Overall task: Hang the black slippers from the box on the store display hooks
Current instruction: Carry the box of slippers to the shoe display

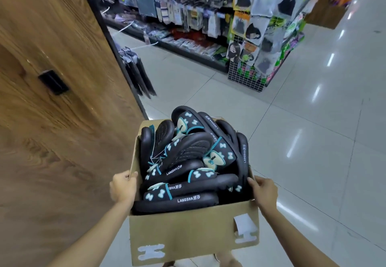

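Black rubber slippers (188, 162) with teal-and-white bow trim, roughly ten, exact count unclear, fill one open brown cardboard box (188, 231); left hand (122, 185) and right hand (264, 191) grip its opposite rims above the glossy tiled floor (313, 141).

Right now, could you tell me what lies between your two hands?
In the head view, the cardboard box heaped with black slippers lies between the left hand and right hand, each gripping a side wall.

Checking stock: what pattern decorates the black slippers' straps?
Pale bow shapes with teal edging on the slippers, clear in the head view.
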Demonstrator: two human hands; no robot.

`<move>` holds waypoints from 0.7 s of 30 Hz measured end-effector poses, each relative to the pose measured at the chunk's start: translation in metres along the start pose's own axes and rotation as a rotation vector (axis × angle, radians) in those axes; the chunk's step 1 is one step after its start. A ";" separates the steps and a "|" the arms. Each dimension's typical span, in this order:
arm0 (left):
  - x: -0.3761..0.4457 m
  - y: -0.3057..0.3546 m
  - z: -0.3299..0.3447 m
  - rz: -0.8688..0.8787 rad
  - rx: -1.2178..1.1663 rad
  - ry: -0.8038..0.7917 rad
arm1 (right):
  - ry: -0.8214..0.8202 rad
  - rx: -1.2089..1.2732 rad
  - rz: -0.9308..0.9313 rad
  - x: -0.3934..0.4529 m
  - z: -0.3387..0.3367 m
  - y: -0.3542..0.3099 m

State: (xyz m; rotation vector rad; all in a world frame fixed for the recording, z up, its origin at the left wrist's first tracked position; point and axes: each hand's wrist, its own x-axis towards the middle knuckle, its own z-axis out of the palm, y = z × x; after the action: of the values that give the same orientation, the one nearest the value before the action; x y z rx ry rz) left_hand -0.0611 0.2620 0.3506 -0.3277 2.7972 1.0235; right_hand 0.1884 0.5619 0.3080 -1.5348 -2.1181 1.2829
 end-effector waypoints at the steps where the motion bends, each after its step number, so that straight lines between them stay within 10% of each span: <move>1: -0.001 0.011 0.008 0.000 -0.001 -0.005 | -0.002 -0.004 0.002 0.010 -0.006 0.000; 21: 0.033 0.206 0.160 0.071 0.002 -0.056 | 0.024 -0.042 0.009 0.229 -0.091 -0.024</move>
State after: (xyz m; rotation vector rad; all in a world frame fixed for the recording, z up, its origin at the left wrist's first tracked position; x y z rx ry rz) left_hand -0.1349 0.5139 0.3503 -0.1980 2.7777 1.0275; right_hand 0.1322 0.8029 0.3127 -1.5695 -2.1389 1.2249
